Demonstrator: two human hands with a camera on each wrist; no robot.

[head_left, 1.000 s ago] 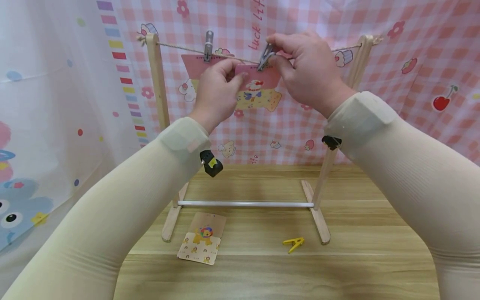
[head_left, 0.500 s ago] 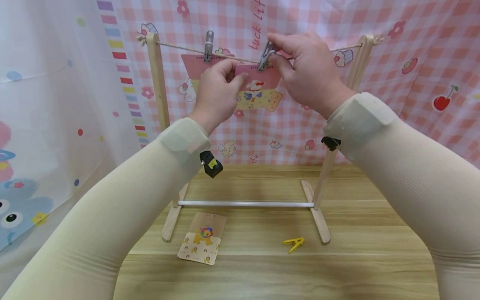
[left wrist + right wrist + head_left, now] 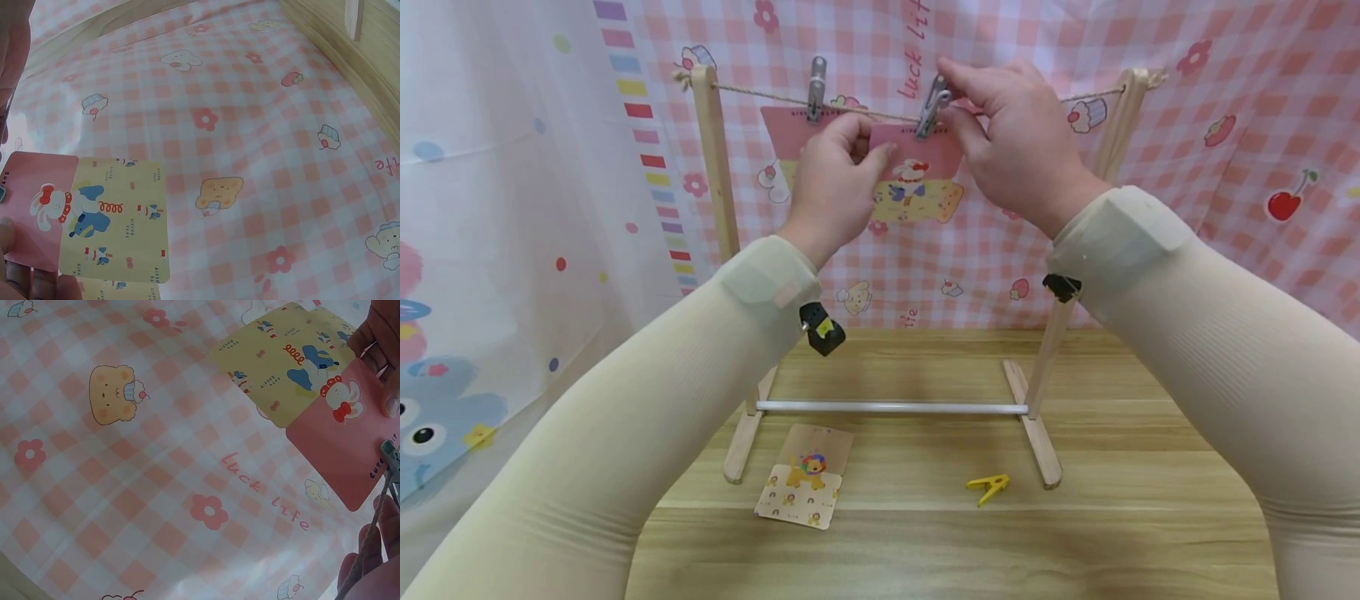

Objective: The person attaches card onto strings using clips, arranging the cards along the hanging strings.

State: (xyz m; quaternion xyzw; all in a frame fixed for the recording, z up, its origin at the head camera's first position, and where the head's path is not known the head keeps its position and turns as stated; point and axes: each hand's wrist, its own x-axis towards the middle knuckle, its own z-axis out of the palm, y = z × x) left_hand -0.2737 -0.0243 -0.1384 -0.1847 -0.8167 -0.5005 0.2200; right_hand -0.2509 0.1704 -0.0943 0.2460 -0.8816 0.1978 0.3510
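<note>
The pink-and-yellow card [image 3: 916, 173] was up at the rope [image 3: 880, 114], right of a similar card [image 3: 785, 131]; it had risen slightly along with its grey clip [image 3: 932, 108], now a little more upright. The left hand [image 3: 838, 187] pinched the card's upper left corner, the right hand [image 3: 1015, 142] the clip. This looked like fine adjustment of the clip's seat. The lion card [image 3: 805, 479] and yellow clip [image 3: 988, 486] lay unmoved on the near tabletop [image 3: 910, 542].
</note>
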